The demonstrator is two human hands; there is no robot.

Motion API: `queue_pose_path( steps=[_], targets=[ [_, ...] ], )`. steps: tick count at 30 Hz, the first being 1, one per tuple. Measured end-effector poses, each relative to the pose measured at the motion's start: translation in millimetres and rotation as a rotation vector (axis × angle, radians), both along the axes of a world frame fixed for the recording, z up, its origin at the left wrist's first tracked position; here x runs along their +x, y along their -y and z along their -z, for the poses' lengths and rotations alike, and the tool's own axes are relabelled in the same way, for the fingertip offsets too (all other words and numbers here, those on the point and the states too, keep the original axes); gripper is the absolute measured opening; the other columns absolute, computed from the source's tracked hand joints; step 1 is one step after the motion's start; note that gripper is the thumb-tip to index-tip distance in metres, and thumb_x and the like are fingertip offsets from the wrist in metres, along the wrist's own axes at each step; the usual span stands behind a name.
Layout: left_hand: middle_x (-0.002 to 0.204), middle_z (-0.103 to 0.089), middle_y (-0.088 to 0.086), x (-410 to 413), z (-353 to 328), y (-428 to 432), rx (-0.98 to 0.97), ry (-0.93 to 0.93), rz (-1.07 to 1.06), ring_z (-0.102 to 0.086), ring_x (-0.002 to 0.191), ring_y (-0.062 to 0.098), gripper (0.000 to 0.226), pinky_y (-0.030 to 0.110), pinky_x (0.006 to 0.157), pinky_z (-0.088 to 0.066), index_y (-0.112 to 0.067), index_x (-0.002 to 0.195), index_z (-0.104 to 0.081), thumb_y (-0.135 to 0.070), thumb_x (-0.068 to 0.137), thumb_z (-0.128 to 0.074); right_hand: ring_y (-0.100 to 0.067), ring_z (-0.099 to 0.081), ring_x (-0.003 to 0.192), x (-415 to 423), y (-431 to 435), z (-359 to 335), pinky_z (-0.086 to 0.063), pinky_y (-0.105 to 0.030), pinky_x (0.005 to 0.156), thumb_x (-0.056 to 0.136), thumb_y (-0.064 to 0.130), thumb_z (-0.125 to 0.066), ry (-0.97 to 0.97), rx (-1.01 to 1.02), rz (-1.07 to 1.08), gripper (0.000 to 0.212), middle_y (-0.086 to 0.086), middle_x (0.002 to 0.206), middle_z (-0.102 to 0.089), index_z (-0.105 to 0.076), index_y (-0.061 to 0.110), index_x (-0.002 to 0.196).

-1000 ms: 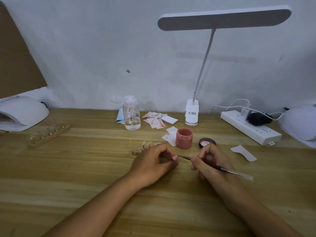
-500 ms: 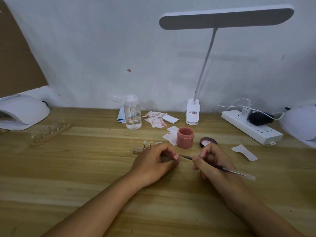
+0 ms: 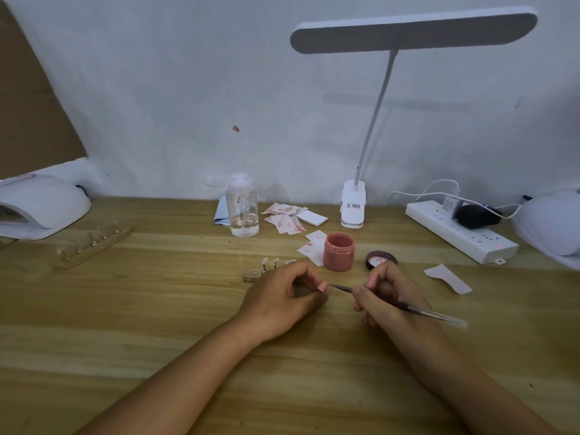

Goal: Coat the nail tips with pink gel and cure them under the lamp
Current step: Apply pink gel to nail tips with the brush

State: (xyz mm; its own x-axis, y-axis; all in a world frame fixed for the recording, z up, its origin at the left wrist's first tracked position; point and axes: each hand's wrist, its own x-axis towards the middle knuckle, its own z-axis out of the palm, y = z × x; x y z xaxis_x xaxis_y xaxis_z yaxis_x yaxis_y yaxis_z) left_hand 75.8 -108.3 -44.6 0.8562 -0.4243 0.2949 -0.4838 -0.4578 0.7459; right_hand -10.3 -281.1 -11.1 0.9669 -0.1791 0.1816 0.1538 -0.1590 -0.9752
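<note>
Your left hand (image 3: 282, 299) pinches a pink nail tip (image 3: 322, 287) mid-table (image 3: 157, 309). Your right hand (image 3: 386, 296) grips the brush (image 3: 423, 310) like a pen, its tip at the nail. Just behind, the open jar (image 3: 339, 251) holds pink gel, with its lid (image 3: 381, 259) beside it. Near the back edge, the bottle (image 3: 243, 211) holds a little clear liquid. The curing lamp (image 3: 44, 202) sits at the left edge.

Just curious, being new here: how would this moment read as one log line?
step: coating nail tip | left hand: pinches nail tip | right hand: holds brush at it | gel jar: open
</note>
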Motion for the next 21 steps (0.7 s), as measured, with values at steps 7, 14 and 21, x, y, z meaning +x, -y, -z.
queue_pose_path(
  steps=[7, 14, 21],
  targets=[
    [0.078, -0.064, -0.028, 0.2, 1.1, 0.3, 0.01, 0.031, 0.002, -0.048, 0.057, -0.015, 0.018, 0.011, 0.051, -0.028, -0.038, 0.076, -0.06, -0.032, 0.085, -0.075, -0.006, -0.054, 0.053, -0.5, 0.5, 0.6, -0.045, -0.02, 0.052, 0.088, 0.0, -0.062, 0.008, 0.005, 0.005, 0.014, -0.004, 0.064, -0.063, -0.049, 0.003, 0.084],
    [0.085, -0.069, -0.02, -1.1, -0.1, -0.2, 0.009, 0.045, 0.026, -0.048, 0.057, -0.014, 0.015, 0.017, 0.054, -0.029, -0.035, 0.078, -0.062, -0.029, 0.083, -0.075, -0.001, -0.055, 0.052, 0.4, -1.8, 0.1, -0.044, -0.017, 0.05, 0.089, 0.001, -0.063, 0.002, 0.016, 0.004, 0.016, -0.01, 0.069, -0.066, -0.048, 0.001, 0.083],
    [0.083, -0.068, -0.02, -1.8, -0.6, 0.1, 0.01, 0.043, 0.024, -0.048, 0.057, -0.015, 0.012, 0.023, 0.055, -0.029, -0.034, 0.08, -0.064, -0.032, 0.082, -0.076, -0.009, -0.05, 0.053, -1.7, -2.1, -0.3, -0.041, -0.02, 0.051, 0.089, 0.0, -0.062, 0.012, 0.018, -0.001, 0.016, -0.009, 0.067, -0.064, -0.047, 0.001, 0.083]
  ],
)
